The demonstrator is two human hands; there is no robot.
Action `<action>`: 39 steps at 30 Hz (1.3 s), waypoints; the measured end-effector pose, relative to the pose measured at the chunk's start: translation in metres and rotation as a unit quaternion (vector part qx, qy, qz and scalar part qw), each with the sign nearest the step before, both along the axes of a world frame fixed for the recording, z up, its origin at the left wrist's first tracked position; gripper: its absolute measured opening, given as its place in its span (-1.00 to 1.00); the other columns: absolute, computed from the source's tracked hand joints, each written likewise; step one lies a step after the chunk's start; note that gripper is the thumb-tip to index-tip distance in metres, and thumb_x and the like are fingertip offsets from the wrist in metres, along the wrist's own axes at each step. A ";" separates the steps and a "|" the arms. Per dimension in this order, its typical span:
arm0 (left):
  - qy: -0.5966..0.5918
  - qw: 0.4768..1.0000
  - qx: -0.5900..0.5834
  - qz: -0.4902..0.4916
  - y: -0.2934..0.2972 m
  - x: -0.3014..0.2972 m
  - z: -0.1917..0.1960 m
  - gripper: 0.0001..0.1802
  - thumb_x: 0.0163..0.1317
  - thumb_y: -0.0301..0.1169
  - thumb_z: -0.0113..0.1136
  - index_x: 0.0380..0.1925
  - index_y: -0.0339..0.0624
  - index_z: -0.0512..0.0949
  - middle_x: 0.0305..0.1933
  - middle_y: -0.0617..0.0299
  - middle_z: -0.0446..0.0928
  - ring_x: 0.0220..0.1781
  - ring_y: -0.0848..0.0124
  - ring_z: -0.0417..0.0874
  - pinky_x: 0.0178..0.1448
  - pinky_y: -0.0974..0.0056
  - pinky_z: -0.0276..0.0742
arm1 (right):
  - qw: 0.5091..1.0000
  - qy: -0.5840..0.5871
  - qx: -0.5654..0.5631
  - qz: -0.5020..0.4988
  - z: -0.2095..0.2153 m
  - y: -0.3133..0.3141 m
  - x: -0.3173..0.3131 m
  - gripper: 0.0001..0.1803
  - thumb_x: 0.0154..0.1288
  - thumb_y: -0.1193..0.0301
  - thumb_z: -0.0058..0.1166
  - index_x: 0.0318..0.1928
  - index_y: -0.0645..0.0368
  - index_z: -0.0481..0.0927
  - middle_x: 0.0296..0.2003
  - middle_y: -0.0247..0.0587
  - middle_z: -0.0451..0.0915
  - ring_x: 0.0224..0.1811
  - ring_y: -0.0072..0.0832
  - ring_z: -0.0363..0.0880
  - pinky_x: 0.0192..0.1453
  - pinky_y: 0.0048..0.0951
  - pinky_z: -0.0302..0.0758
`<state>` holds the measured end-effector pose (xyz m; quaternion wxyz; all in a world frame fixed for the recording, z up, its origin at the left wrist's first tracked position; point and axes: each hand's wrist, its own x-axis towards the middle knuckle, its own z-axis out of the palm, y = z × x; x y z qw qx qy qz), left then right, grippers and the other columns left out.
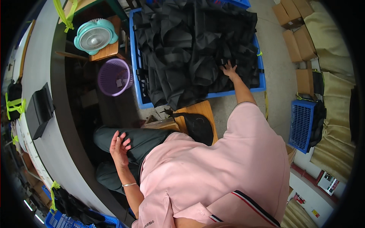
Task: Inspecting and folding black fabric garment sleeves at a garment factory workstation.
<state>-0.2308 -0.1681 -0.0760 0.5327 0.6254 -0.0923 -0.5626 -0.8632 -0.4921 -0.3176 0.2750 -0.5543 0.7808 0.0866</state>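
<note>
My right arm stretches out to a large heap of black fabric pieces [178, 49] in a blue plastic crate [235, 92]. My right hand [229, 71] lies at the heap's near right part, fingers spread against the cloth; no piece is seen lifted in it. Loops or straps of the same black material show beside its fingertips. Over my dark-trousered lap hangs my left hand [120, 149], empty, with its fingers loosely bent and apart. On the long grey table at the left lies a folded black piece [41, 111].
Between table and crate stand a purple waste basket [115, 77] and a turquoise fan [95, 36] on a wooden stool. A wooden seat [207, 114] with a black pad is beside me. Cardboard boxes [305, 41] and a blue basket [300, 127] line the right side.
</note>
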 end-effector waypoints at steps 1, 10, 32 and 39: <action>0.000 1.000 0.001 -0.001 -0.001 0.000 0.000 -0.55 0.47 -0.30 0.13 0.29 -0.20 0.43 0.06 0.08 0.67 -0.22 0.41 0.77 -0.31 0.41 0.71 | 1.000 0.000 0.001 -0.001 0.001 0.004 -0.007 -0.13 0.30 -0.37 -0.12 0.55 -0.51 0.05 0.63 -0.54 -0.26 0.61 0.21 -0.60 0.41 0.65 -0.21; 0.016 1.000 -0.005 0.009 0.016 0.008 -0.001 -0.55 0.47 -0.32 0.12 0.30 -0.21 0.43 0.04 0.06 0.67 -0.22 0.38 0.77 -0.32 0.39 0.73 | 0.909 0.088 -0.406 -0.031 0.188 0.088 0.119 -0.51 0.55 0.20 -0.12 0.38 0.08 0.38 0.53 -0.09 0.10 0.54 0.10 0.08 0.42 0.55 -0.08; 0.019 0.999 -0.015 -0.027 0.001 0.005 -0.001 -0.57 0.46 -0.31 0.14 0.26 -0.22 0.46 0.06 0.06 0.67 -0.20 0.39 0.78 -0.32 0.40 0.71 | 0.898 0.287 -0.326 -0.069 0.157 0.087 -0.029 -0.61 0.25 0.53 0.17 0.10 -0.03 0.56 0.41 -0.10 0.32 0.50 -0.08 0.18 0.35 0.06 0.25; 0.011 0.997 -0.005 -0.079 -0.020 -0.024 0.031 -0.54 0.45 -0.27 0.17 0.25 -0.26 0.47 0.16 0.03 0.62 0.03 0.31 0.72 0.02 0.31 0.66 | 0.752 0.229 -0.616 -0.034 0.294 0.077 0.064 -0.78 0.32 0.52 0.07 -0.03 0.17 0.57 0.17 -0.21 0.57 0.19 -0.19 0.53 0.24 -0.12 0.37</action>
